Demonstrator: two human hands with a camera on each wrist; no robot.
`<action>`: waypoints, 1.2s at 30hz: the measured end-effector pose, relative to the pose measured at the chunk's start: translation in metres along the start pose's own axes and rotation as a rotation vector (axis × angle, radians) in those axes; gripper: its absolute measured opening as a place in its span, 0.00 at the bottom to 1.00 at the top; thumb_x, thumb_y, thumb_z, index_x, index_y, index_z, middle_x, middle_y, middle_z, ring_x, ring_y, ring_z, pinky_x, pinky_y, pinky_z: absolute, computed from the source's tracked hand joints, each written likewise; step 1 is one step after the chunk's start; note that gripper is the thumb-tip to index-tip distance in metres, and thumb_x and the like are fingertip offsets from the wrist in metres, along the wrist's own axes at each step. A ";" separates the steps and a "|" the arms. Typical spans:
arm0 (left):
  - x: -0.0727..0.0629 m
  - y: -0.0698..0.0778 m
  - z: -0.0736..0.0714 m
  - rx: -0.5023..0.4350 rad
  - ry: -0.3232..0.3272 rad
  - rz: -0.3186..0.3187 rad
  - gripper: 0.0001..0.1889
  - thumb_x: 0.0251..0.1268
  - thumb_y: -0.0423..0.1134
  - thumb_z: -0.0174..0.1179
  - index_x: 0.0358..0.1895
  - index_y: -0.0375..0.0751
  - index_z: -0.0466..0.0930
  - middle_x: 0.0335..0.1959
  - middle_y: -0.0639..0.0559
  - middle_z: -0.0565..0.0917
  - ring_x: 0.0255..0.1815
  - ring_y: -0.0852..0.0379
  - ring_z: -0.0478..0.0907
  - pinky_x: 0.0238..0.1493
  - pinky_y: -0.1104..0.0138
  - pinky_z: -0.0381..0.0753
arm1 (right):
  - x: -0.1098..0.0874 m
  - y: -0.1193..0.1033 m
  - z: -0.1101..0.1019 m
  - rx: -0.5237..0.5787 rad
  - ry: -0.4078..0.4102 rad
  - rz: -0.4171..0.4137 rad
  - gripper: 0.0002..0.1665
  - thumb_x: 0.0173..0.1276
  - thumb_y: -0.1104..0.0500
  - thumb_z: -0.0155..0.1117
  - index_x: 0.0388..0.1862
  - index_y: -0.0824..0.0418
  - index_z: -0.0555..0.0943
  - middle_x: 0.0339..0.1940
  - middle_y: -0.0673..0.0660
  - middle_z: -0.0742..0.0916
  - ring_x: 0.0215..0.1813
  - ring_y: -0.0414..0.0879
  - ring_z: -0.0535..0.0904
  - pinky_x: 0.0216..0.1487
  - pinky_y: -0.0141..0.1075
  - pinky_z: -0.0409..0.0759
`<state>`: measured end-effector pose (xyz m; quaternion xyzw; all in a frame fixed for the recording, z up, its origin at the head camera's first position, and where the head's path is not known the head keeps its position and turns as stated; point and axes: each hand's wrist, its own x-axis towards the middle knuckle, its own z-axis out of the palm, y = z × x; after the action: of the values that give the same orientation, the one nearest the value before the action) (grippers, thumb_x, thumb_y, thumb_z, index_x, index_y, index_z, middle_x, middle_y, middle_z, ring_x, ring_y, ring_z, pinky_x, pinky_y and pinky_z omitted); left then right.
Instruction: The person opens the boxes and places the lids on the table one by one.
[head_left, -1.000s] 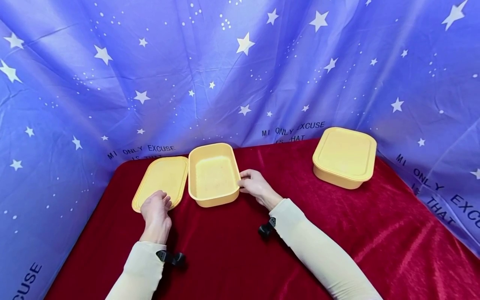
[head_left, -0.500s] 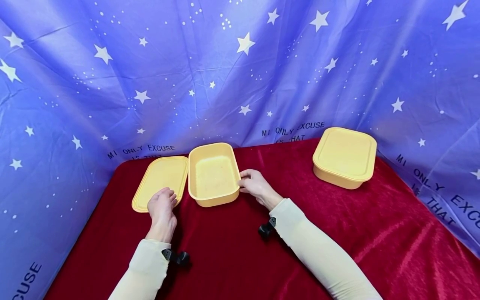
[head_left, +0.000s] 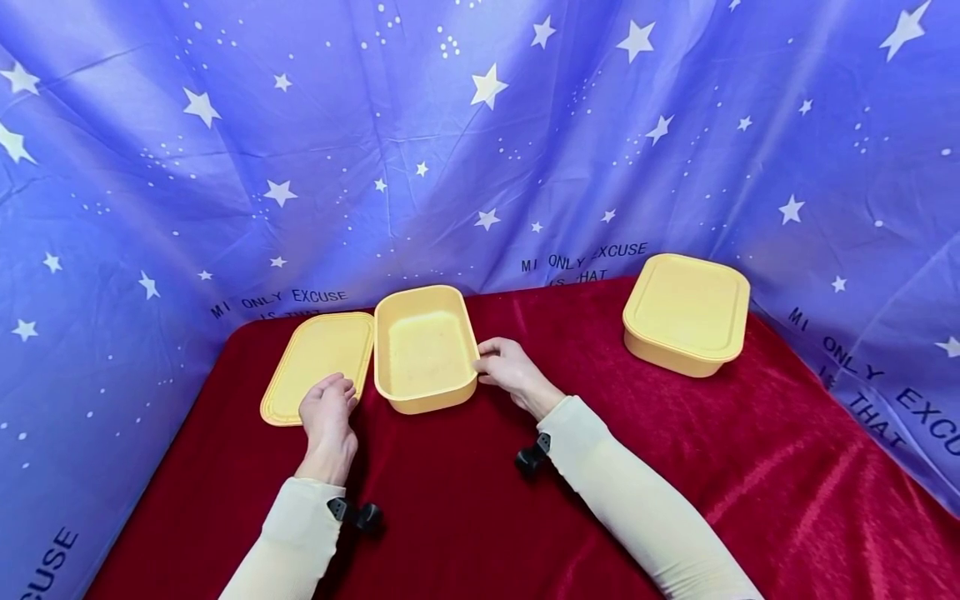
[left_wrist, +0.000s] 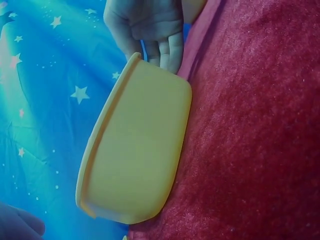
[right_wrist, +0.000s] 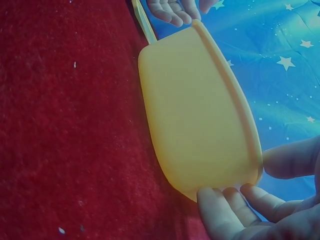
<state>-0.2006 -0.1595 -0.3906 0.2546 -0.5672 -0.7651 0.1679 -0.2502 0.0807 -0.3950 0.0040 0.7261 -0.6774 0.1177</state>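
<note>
Across the red cloth [head_left: 450, 517] before you, the closed container [head_left: 686, 312] sits well apart at right, probably out of your way. The open container [head_left: 431, 404] stands upright left of it, its lid [head_left: 315, 358] flat alongside — presumably within reach. Your right hand [head_left: 517, 375] pinches the open container's side, likely steadying it — your left hand [head_left: 327, 421], fingers together and loosely bent, grips nothing near the lid.

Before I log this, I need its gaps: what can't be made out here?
Closed box, head view: inside, hidden by its lid.
Flat lid, head view: near right corner, hidden by the left hand.
Open box, every view: underside, hidden against the red cloth.
That hand, left wrist view: mostly cut off, lower left.
</note>
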 end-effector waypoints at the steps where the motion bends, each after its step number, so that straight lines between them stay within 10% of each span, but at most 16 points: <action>1: 0.000 0.000 0.000 0.004 0.000 0.000 0.09 0.57 0.25 0.52 0.41 0.36 0.72 0.36 0.51 0.72 0.29 0.62 0.74 0.46 0.66 0.77 | 0.000 0.000 -0.001 0.000 0.002 -0.001 0.20 0.63 0.70 0.56 0.55 0.75 0.70 0.46 0.65 0.77 0.41 0.49 0.80 0.52 0.46 0.78; 23: -0.005 0.011 0.009 0.069 -0.017 0.046 0.11 0.58 0.27 0.54 0.45 0.34 0.75 0.39 0.50 0.72 0.35 0.57 0.73 0.42 0.68 0.75 | -0.004 -0.010 -0.025 -0.039 0.018 -0.011 0.23 0.65 0.66 0.57 0.58 0.73 0.70 0.54 0.64 0.77 0.60 0.62 0.73 0.58 0.48 0.74; 36: -0.009 0.015 0.019 0.148 -0.060 0.197 0.10 0.61 0.28 0.56 0.45 0.31 0.77 0.40 0.48 0.75 0.41 0.59 0.69 0.45 0.69 0.69 | -0.009 -0.010 -0.039 -0.103 0.031 -0.066 0.23 0.64 0.64 0.61 0.56 0.71 0.72 0.52 0.63 0.78 0.54 0.55 0.77 0.58 0.49 0.74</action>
<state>-0.2047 -0.1447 -0.3705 0.1865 -0.6490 -0.7083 0.2058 -0.2496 0.1201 -0.3817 -0.0156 0.7614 -0.6427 0.0839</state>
